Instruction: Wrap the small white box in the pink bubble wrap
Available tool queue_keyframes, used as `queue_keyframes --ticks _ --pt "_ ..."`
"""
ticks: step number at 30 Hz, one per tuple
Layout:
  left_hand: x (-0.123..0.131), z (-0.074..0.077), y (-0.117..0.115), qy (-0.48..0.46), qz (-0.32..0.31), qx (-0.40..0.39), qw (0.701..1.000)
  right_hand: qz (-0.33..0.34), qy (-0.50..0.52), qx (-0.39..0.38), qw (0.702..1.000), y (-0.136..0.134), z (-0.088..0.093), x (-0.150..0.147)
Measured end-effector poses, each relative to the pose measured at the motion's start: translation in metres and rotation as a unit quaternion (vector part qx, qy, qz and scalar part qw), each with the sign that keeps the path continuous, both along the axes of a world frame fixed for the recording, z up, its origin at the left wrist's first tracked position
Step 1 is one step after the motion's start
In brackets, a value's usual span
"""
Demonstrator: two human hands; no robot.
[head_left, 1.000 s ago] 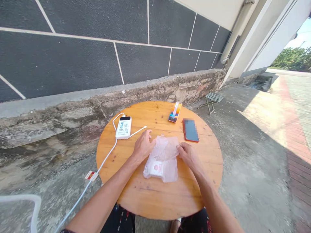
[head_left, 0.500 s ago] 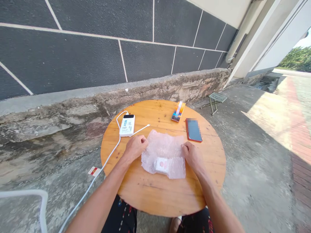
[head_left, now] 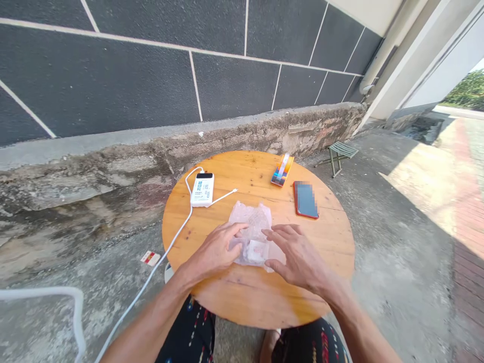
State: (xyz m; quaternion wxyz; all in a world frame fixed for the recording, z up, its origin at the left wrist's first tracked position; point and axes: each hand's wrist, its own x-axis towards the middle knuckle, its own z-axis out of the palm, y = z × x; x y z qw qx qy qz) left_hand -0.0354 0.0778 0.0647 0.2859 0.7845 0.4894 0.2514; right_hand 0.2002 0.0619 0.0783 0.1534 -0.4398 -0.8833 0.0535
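A sheet of pinkish bubble wrap (head_left: 254, 216) lies on the round wooden table (head_left: 242, 302), its sides drawn inward. Under its near part shows a small white box (head_left: 257, 250). At the wrap's left side is my left hand (head_left: 220, 245), fingers apart and curved toward the box. My right hand (head_left: 293, 252) is at the right side, thumb and fingers spread over the wrap's edge. Both hands seem to touch the wrap lightly, and neither grips it. Parts of the wrap's sides are hidden under my fingers.
Left on the table is a white power bank (head_left: 202, 190) with a white cable (head_left: 179, 233) trailing off to the floor. Toward the back right stand a tape roll in an orange and blue package (head_left: 282, 170) and a red-edged phone (head_left: 306, 199). A folding stool (head_left: 340, 151) is beyond.
My hands have opened from their pinch on the wrap's sides and moved inward around the box. The wrap's sides are now folded in, making it narrower. The view has shifted slightly.
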Motion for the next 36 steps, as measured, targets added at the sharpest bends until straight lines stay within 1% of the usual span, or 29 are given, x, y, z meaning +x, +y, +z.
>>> queue_keyframes --ticks 1,3,5,6,8,10,12,15,18,22,25,28,30,32,36 --pt "-0.001 0.001 -0.005 -0.019 -0.015 -0.011 1.0 -0.007 -0.015 -0.001 1.0 -0.003 0.001 -0.001" --pt "-0.005 0.004 -0.014 -0.044 -0.068 -0.043 0.996 -0.023 -0.036 -0.007 0.999 -0.01 0.003 0.002" --pt "-0.008 0.007 -0.022 -0.042 -0.116 -0.088 0.988 -0.035 -0.057 -0.014 0.998 -0.017 0.003 0.007" --pt "-0.009 0.007 -0.024 -0.033 -0.125 -0.108 0.986 -0.035 -0.071 -0.016 0.997 -0.02 0.002 0.009" --pt "-0.008 0.003 -0.027 -0.006 -0.114 -0.13 0.985 -0.034 -0.102 -0.02 0.994 -0.024 -0.003 0.012" --pt "-0.004 -0.003 -0.027 0.026 -0.089 -0.115 0.989 -0.05 -0.125 -0.025 0.991 -0.025 -0.012 0.015" --pt "0.0 -0.01 -0.026 0.057 -0.082 -0.085 0.991 -0.095 -0.133 -0.034 0.986 -0.023 -0.022 0.02" --pt "0.004 -0.015 -0.027 0.079 -0.117 -0.046 0.989 -0.15 -0.134 -0.044 0.979 -0.019 -0.03 0.028" --pt "0.007 -0.011 -0.037 0.093 -0.158 -0.012 0.983 -0.164 -0.132 -0.039 0.977 -0.016 -0.03 0.03" --pt "0.014 -0.007 -0.061 0.137 -0.152 0.024 0.979 -0.208 -0.144 -0.024 0.967 -0.01 -0.024 0.021" --pt "0.023 -0.009 -0.074 0.14 -0.181 0.043 0.973 -0.22 -0.161 -0.005 0.962 -0.005 -0.022 0.014" --pt "0.03 -0.015 -0.078 0.135 -0.213 0.05 0.966 -0.211 -0.167 0.019 0.963 -0.001 -0.022 0.012" --pt "0.032 -0.021 -0.077 0.133 -0.214 0.049 0.967 -0.204 -0.172 0.017 0.964 0.001 -0.024 0.014" --pt "0.036 -0.027 -0.076 0.128 -0.201 0.052 0.97 -0.201 -0.181 0.003 0.963 0.002 -0.027 0.017" --pt "0.048 -0.04 -0.076 0.123 -0.124 0.04 0.984 -0.203 -0.19 -0.002 0.961 0.002 -0.032 0.022"
